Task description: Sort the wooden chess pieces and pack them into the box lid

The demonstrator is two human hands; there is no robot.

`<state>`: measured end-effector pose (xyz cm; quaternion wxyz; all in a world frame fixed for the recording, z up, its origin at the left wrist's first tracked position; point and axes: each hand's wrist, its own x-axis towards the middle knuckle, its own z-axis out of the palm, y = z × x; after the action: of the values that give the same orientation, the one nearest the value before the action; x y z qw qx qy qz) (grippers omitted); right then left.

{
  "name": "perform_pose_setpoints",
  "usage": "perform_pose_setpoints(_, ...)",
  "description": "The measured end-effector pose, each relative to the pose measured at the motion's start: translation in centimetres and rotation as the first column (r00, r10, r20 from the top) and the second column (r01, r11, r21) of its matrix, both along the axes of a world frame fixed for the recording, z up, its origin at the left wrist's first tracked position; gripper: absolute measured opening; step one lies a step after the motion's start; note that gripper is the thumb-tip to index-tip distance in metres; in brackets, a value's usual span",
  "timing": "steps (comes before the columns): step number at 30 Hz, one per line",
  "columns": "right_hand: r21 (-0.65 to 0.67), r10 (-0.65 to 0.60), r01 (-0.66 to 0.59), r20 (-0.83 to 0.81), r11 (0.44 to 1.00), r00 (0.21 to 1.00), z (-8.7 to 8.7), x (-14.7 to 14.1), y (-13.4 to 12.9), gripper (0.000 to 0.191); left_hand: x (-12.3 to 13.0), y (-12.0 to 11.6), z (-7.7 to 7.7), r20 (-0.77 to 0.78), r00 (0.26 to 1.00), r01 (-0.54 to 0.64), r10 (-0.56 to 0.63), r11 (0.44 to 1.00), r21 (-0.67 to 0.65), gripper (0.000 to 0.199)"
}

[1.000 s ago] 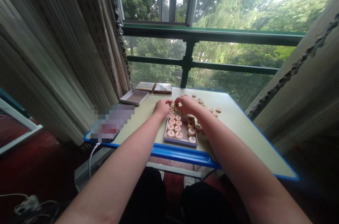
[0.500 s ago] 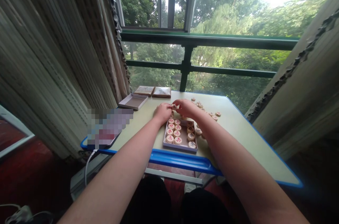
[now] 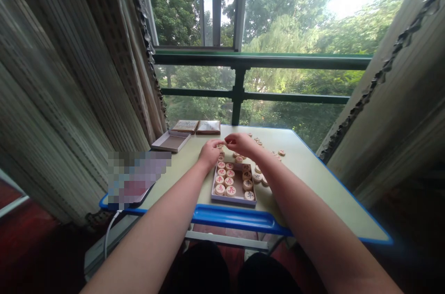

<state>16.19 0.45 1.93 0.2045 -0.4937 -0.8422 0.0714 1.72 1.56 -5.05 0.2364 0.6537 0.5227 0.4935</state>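
Round wooden pieces with red characters fill two columns at the left of a shallow box, and dark-marked pieces line its right side. Beyond the box's far edge, my left hand has its fingers curled beside several pieces. My right hand meets it at the fingertips, its fingers pinched together. What lies between the fingertips is too small to make out. More loose pieces lie right of the box, partly behind my right forearm.
An open box lid and two flat packages rest at the table's back left. A pixelated device with a white cable lies at the left edge. Scattered pieces lie farther right.
The view has shifted slightly. The piece that showed between my fingertips is no longer clearly visible, and my right hand has its fingers closer together.
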Motion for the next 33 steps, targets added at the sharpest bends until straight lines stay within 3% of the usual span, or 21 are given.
perform_pose_setpoints(6, 0.017, -0.027, 0.028, -0.044, 0.999, 0.999, 1.7, 0.4, -1.0, 0.018, 0.0, -0.3, 0.3, 0.053, 0.999, -0.003, 0.006, 0.998, -0.062, 0.036)
perform_pose_setpoints(12, -0.039, 0.015, -0.026, -0.258, 0.999, 0.966, 4.5, 1.3, -2.9, 0.032, 0.0, -0.4, 0.4, 0.093, 0.995, -0.01, 0.022, 0.992, -0.123, 0.034)
perform_pose_setpoints(15, -0.041, 0.057, -0.071, -0.286, 0.997, 0.957, 4.8, 2.7, -5.3, 0.019, 0.1, -0.4, 0.4, 0.093, 0.995, -0.018, 0.031, 0.99, -0.136, 0.036)
perform_pose_setpoints(19, 0.022, 0.093, -0.091, -0.355, 0.996, 0.93, 2.5, 4.9, -10.0, 0.017, 0.2, -0.6, 0.5, 0.076, 0.996, -0.035, 0.048, 0.986, -0.161, 0.035)
perform_pose_setpoints(22, 0.091, 0.05, -0.013, -0.424, 0.996, 0.904, -0.5, 5.8, -13.4, 0.015, 0.1, -1.0, 0.6, 0.064, 0.996, -0.052, 0.063, 0.986, -0.157, 0.034)
perform_pose_setpoints(26, 0.159, 0.013, 0.064, -0.442, 0.985, 0.897, -3.4, 5.7, -15.6, 0.017, -0.5, -1.9, 0.9, 0.006, 0.989, -0.145, 0.147, 0.981, -0.128, 0.035)
perform_pose_setpoints(30, 0.16, -0.025, 0.101, -0.419, 0.982, 0.908, -4.2, 5.6, -16.2, 0.026, -1.1, -3.3, 1.2, -0.218, 0.959, -0.206, 0.181, 0.974, -0.096, 0.034)
perform_pose_setpoints(33, 0.164, -0.012, 0.068, -0.317, 0.984, 0.948, -4.1, 5.8, -16.3, 0.018, -1.6, -5.0, 1.5, -0.331, 0.939, -0.132, 0.098, 0.988, -0.082, 0.031)
